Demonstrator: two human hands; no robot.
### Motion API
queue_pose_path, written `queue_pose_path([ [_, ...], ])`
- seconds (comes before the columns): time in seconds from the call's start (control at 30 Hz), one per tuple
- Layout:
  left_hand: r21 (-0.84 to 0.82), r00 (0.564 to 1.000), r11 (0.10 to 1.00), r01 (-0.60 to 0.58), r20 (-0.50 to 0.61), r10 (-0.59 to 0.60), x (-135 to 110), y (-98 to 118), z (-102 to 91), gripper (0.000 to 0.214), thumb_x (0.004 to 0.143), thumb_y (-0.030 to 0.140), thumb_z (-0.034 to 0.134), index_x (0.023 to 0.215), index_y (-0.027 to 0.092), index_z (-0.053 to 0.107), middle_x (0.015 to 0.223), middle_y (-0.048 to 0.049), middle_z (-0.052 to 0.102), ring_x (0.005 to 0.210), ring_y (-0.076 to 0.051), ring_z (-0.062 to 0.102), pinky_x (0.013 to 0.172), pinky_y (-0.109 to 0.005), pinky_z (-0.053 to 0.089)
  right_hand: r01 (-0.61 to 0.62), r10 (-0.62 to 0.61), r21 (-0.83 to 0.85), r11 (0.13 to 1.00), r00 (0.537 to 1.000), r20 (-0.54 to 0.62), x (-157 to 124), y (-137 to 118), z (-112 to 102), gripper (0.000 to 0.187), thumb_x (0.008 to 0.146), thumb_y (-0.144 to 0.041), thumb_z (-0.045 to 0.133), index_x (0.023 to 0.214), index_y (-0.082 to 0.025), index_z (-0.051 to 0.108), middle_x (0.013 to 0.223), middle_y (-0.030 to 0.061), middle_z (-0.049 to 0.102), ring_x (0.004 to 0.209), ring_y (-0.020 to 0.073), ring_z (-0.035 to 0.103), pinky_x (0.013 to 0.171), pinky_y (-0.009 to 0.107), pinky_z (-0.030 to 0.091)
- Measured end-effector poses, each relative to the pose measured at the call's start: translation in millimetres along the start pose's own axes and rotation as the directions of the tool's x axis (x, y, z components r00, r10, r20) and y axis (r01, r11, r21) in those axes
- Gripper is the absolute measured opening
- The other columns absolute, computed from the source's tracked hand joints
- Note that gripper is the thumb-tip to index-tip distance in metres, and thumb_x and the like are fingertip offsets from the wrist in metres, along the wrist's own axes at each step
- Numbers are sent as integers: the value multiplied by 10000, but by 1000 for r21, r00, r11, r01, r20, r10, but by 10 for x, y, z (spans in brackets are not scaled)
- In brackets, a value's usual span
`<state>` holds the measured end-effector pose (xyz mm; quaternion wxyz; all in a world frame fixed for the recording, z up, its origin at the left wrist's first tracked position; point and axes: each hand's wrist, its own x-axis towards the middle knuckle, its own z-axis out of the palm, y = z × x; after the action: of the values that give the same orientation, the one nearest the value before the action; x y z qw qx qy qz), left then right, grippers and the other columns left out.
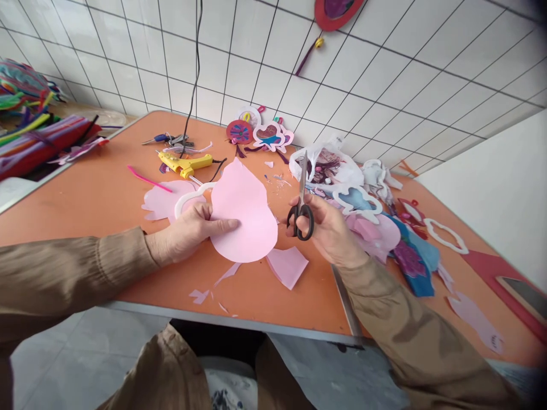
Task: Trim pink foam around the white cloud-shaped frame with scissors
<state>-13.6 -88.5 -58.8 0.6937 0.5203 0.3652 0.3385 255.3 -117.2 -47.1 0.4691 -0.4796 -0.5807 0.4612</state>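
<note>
Between the thumb and fingers of my left hand (192, 228) is a pink paper piece (245, 213), rounded at the bottom with a pointed top. My right hand (331, 228) grips black-handled scissors (304, 219), their blades together and pointing up, apart from the paper. Below the held piece, a pink paper offcut (288, 266) lies on the orange table (171, 279), with small pink scraps (199, 296) nearby. Behind my left hand rest a scalloped pink cutout (164, 199) and a white ring-shaped frame (184, 199), partly hidden.
A yellow glue gun (186, 165) and its cord sit behind my left hand. Finished ornaments (267, 135) lean near the tiled wall. A plastic bag (327, 165), white cloud frame (356, 200) and blue fabric (421, 273) crowd the right. Pipe cleaners (47, 142) pile up far left.
</note>
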Motion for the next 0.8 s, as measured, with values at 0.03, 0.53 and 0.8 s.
queue_pose_path([
  [0.03, -7, 1000, 1000, 0, 4, 0, -7, 4, 5, 361, 643, 432, 927, 831, 144, 817, 990, -137, 817, 939, -305, 754, 846, -393, 611, 15, -14, 15, 1000, 1000, -24, -11, -5, 31, 477, 740, -593, 819, 960, -226, 610, 626, -55, 597, 526, 128, 599, 537, 281, 500],
  [0.53, -57, 998, 996, -64, -2, 64, -21, 14, -7, 288, 698, 415, 901, 845, 177, 834, 893, -92, 820, 866, -265, 760, 784, -331, 615, 64, -92, 104, 992, 953, 289, -167, 65, 172, 519, 872, -661, 663, 1157, -227, 656, 739, 5, 602, 685, 160, 580, 666, 322, 488],
  [0.8, 17, 995, 996, -93, -18, 93, -15, -40, -20, 241, 719, 383, 889, 809, 170, 821, 901, -80, 821, 819, -254, 760, 719, -307, 626, 116, -117, 20, 993, 961, 250, -184, 98, 154, 472, 844, -666, 686, 1064, -248, 669, 800, 24, 583, 681, 164, 534, 659, 330, 480],
])
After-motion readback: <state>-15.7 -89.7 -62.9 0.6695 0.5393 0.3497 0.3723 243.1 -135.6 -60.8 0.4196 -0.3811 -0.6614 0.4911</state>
